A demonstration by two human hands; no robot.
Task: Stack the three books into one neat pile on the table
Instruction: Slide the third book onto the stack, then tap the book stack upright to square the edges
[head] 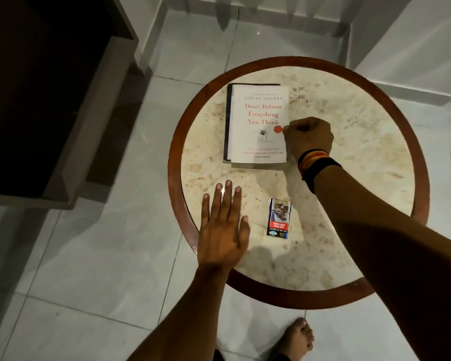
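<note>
A white book with red title lettering (pixel 261 118) lies on top of a pile on the round table (pixel 349 142). A dark-edged book (pixel 228 121) sticks out beneath it along the left side; any third book is hidden. My right hand (pixel 309 138) rests against the top book's right edge with its fingers curled; coloured bands circle the wrist. My left hand (pixel 223 227) hovers flat with fingers apart over the table's near left rim, holding nothing, below the pile.
A small blue and red cigarette pack (pixel 279 218) lies on the marble top near the front, between my arms. The table has a brown wooden rim (pixel 175 142). Dark furniture (pixel 37 100) stands at the left on the tiled floor. My bare foot (pixel 297 337) is below the table.
</note>
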